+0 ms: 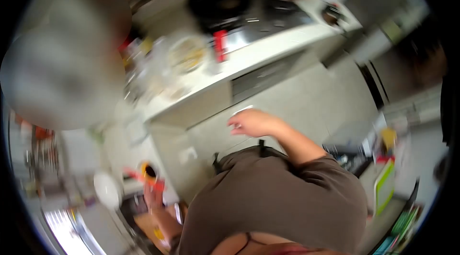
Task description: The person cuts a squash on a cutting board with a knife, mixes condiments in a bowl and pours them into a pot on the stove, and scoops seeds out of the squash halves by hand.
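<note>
My left hand [153, 196] reaches out over the counter at the left. It closes around a blurred red-orange object [157, 185] whose kind I cannot make out. Just beyond it is a round thing with an orange rim and dark middle [149, 170]. In front of my body, above the floor, hangs my right hand [256, 123] with its fingers curled together. A thin white edge [243, 110] shows along its far side; what it belongs to is hidden.
Ahead, a white counter [268, 46] carries a black wok [219, 1] on a stove, a red-handled item [220, 45] and a plate of yellowish food [188, 55]. A large blurred pale shape [62, 78] covers the upper left. Boxes and a green-edged board [385, 188] stand at right.
</note>
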Demonstrator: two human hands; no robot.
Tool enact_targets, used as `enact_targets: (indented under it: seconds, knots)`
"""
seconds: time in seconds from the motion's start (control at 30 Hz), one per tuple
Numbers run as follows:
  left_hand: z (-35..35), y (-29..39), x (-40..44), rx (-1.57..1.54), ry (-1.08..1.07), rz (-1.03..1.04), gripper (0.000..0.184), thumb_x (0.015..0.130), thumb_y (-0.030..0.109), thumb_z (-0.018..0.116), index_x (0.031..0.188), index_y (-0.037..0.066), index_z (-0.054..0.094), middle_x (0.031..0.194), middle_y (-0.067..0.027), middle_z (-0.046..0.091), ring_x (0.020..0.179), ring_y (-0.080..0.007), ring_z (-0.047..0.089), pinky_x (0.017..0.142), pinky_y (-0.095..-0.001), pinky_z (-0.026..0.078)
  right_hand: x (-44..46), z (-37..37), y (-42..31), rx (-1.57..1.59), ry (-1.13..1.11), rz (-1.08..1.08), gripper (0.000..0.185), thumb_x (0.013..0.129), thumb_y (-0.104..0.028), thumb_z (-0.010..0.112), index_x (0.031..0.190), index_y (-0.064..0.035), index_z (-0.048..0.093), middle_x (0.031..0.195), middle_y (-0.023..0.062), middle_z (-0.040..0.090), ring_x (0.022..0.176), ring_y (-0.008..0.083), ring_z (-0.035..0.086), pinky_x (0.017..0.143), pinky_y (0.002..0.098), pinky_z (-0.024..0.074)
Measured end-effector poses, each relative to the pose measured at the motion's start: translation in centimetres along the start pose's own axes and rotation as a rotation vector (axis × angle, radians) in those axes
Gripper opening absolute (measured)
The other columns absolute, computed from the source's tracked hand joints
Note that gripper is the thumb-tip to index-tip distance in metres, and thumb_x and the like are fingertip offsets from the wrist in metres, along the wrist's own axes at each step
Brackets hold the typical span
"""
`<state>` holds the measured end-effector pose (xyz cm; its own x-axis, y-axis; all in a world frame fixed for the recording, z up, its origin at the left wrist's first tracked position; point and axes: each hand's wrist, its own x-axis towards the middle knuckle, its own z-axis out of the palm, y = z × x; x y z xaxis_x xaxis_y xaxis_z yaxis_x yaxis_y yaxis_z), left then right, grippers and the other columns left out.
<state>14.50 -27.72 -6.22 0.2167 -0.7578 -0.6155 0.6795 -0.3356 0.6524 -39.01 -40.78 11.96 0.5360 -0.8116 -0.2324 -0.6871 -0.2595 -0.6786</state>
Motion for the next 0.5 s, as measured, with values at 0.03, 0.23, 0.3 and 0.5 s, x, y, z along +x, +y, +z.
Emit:
enact_targets:
  seconds: [0.03,0.23,0.3,0.5]
  knots:
    - [-0.2,0.7,-0.6,0.083,0.139,-0.069,0.049,0.092,0.038,0.06,0.122,0.0,0.05,0.098,-0.0185,0.062,0.093,-0.0311,0.063,0.085,-0.0447,0.054,-0.6,0.4,1.1,0.011,-0.011,0.018,0.036,0.088,-0.032,0.064,0.112,-0.0065,0.062,0.101,0.0143,0.067,0.093,0.0334,0.062,0.08,0.0419,0.0493]
    - [13.1,1.7,-2.6,0.681,0.292,0.274,0.065,0.084,0.052,0.06,0.129,0.006,0.05,0.105,-0.0182,0.061,0.094,-0.0353,0.059,0.086,-0.0502,0.047,-9.6,4.4,12.9,0.19,0.061,0.345,0.058,0.092,-0.05,0.051,0.13,-0.0051,0.051,0.118,0.0189,0.062,0.109,0.0377,0.057,0.092,0.0442,0.0449]
    - [18.6,0.5,-2.1,1.178,0.363,0.643,0.07,0.081,0.059,0.057,0.128,0.007,0.052,0.107,-0.0197,0.061,0.096,-0.0388,0.058,0.088,-0.0542,0.044,-13.4,7.5,17.9,0.259,0.062,0.483,0.068,0.094,-0.057,0.043,0.134,-0.0021,0.046,0.125,0.0224,0.057,0.117,0.039,0.052,0.098,0.0446,0.0412]
    - [30.0,-5.0,0.2,2.168,0.669,1.9,0.085,0.072,0.078,0.051,0.125,0.011,0.057,0.115,-0.0245,0.06,0.105,-0.0492,0.055,0.094,-0.0663,0.036,-26.2,19.5,28.5,0.651,0.061,0.792,0.09,0.092,-0.07,0.023,0.124,0.0089,0.055,0.132,0.0281,0.049,0.125,0.0415,0.045,0.105,0.0463,0.0338]
